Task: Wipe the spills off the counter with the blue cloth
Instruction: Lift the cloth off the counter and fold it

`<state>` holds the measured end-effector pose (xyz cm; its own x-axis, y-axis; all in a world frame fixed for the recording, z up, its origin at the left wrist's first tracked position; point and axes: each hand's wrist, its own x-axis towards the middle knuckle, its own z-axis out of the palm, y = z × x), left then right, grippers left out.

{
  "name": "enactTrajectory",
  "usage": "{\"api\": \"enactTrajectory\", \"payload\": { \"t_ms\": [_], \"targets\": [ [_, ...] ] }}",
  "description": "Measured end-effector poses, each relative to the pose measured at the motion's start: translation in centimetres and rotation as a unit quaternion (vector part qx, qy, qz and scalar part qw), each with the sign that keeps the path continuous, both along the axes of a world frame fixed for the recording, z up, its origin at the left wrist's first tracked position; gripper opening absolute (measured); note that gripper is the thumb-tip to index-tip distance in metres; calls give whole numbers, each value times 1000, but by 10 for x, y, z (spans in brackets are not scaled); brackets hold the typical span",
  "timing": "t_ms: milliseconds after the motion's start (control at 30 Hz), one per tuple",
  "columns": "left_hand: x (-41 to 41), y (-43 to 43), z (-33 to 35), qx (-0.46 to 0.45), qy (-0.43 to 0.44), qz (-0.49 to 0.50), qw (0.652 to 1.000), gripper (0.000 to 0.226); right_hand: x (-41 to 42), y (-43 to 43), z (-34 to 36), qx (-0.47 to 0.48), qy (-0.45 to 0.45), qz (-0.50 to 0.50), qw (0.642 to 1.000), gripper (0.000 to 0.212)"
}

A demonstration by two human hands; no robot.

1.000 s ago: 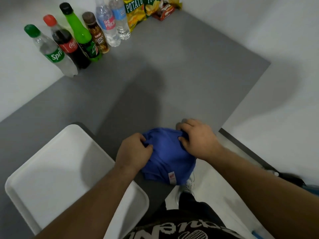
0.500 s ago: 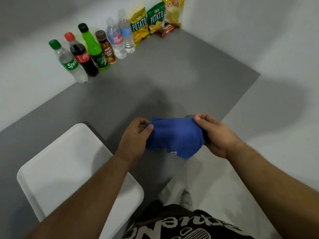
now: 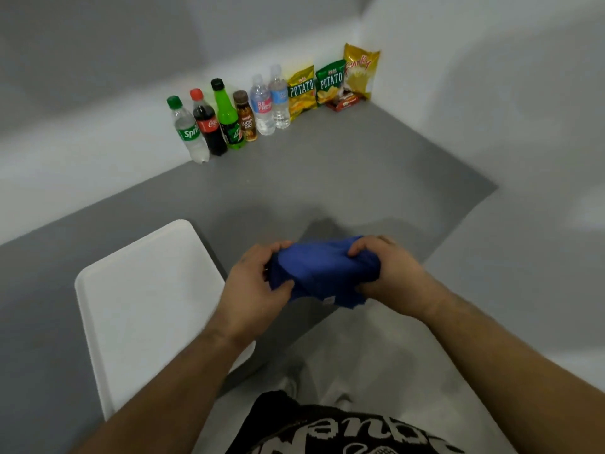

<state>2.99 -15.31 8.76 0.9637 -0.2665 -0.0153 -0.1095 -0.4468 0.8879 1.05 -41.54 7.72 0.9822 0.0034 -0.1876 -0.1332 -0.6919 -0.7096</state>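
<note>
Head view, blue cloth (image 3: 322, 270) between left hand (image 3: 253, 283), right hand (image 3: 389, 273)

Open room: the grey surface (image 3: 327, 178) lies bare from 11 to 2 o'clock.
Far edge, 11 to 1 o'clock: a row of bottles (image 3: 229, 119) and snack bags (image 3: 330, 83) against the wall.
Near left, 8 o'clock: a white tray (image 3: 144, 299).
</note>
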Motion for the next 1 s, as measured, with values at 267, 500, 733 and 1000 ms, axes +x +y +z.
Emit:
{"api": "enactTrajectory", "payload": {
  "t_ms": [267,500,733,1000],
  "targets": [
    [-39,68,-16,155,-75,118,978,24,3,54,-16,53,-47,54,996,14],
    [-60,140,-49,-81,224,273,932,10,2,138,-59,320,154,-54,933,14],
    [-83,173,-77,-6,263,286,921,33,4,186,-90,144,190,26,971,75],
    [-95,186,-88,345,23,28,938,41,-16,193,-100,-106,-53,139,983,32]
  ]
}}
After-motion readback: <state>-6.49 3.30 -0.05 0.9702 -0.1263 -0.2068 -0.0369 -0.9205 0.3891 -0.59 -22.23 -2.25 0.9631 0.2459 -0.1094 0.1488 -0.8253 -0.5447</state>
